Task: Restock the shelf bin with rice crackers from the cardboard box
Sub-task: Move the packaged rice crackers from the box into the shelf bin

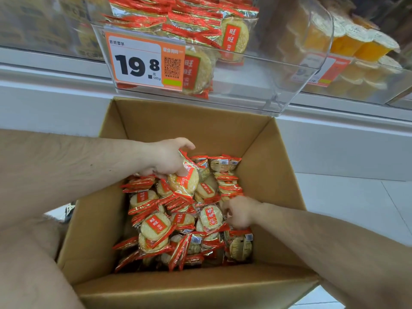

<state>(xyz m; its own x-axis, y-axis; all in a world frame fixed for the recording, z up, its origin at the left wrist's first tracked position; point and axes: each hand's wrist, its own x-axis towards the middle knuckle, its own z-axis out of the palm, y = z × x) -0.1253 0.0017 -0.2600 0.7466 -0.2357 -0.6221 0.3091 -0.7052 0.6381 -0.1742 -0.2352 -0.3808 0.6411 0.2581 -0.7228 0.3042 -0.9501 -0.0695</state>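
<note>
Gripping a rice cracker packet (184, 182), left hand (166, 158) sits over the far-left part of the open cardboard box (200, 128), fingers curled round the packet's top edge, packet partly raised above the pile. Right hand (240, 211) is down among the loose rice crackers (156, 226) at the right side, fingers curled into packets; can't tell exactly which one it holds. Clear shelf bin (267, 85) directly above the box, partly stocked with same packets, price tag (145, 61) reading 19.8 on its front. Neighbouring bin holds orange jelly cups (361, 45).

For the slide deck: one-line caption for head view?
Left hand grips rice cracker packs in cardboard box below shelf bin.
</note>
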